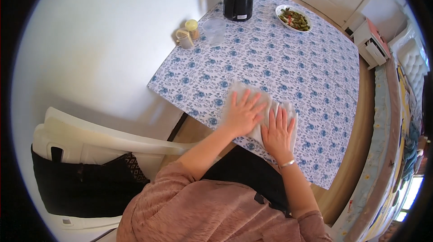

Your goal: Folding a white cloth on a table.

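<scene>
A pale, thin cloth [248, 90] lies spread and slightly wrinkled near the front edge of a table [314, 83] with a blue-flowered white cover. My left hand [243, 114] rests palm down on the cloth's left part, fingers spread. On its right part, my right hand [279, 134] lies flat, fingers apart and a bracelet at the wrist. Neither hand grips the cloth; both press on it from above. One edge of the cloth shows just right of my right hand.
At the back stand a black electric kettle [238, 0], a clear plastic cup [214, 32], two small seasoning jars [188, 35] and a plate of cooked green vegetables [293, 19]. A white plastic chair [101, 133] with dark fabric stands left. A bed [379, 140] runs along the right.
</scene>
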A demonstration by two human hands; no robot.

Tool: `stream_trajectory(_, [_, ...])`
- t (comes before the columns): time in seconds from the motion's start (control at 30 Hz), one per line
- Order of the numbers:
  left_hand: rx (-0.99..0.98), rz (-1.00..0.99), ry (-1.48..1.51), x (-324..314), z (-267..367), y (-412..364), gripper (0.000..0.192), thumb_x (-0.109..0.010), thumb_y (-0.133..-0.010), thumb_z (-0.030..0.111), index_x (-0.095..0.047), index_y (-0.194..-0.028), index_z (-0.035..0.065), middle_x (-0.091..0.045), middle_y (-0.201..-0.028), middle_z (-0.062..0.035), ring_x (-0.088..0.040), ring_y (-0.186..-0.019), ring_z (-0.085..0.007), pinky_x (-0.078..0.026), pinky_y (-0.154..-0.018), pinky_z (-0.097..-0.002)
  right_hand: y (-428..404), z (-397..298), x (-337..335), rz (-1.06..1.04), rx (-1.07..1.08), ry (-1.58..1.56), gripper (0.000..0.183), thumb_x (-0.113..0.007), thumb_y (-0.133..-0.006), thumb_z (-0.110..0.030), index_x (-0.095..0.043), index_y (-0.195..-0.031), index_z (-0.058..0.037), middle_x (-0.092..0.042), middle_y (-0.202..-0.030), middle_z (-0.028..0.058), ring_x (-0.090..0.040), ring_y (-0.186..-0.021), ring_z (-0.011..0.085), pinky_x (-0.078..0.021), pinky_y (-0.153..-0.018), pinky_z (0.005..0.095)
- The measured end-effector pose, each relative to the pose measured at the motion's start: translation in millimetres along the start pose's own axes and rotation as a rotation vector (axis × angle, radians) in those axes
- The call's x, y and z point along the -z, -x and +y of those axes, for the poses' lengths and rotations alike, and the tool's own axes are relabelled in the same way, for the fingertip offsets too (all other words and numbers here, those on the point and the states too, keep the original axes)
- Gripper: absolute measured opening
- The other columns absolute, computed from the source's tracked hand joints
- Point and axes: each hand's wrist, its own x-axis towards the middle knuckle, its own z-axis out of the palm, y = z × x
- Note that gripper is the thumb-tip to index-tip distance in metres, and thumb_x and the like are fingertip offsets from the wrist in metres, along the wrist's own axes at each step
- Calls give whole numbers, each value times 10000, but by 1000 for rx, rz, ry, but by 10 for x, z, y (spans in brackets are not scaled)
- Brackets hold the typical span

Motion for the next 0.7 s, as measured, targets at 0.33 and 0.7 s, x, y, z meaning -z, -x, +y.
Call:
stream_trajectory(0.33, [460,-14,-133,342,-1461,-54,448,-275,-926,443,-342,-1344,296,-242,-1449,-8,-190,-1341,-268,-78,-1055,-545,-1336,-908,-450,-60,250,-172,564,-427,-851,-478,-404,-1320,-166,-264,-1402,219,-155,-1336,352,-29,-1033,588])
stream_trajectory(0.7, [1084,210,-150,404,-1692,326,441,-318,-917,389,-384,-1327,241,-262,-1436,-78,-152,-1334,-351,-75,-1032,-587,-1522,-1560,-807,-42,555,-226,496,-373,-888,-367,-367,-1342,-166,-311,-1403,114,-238,-1317,257,-95,-1047,561])
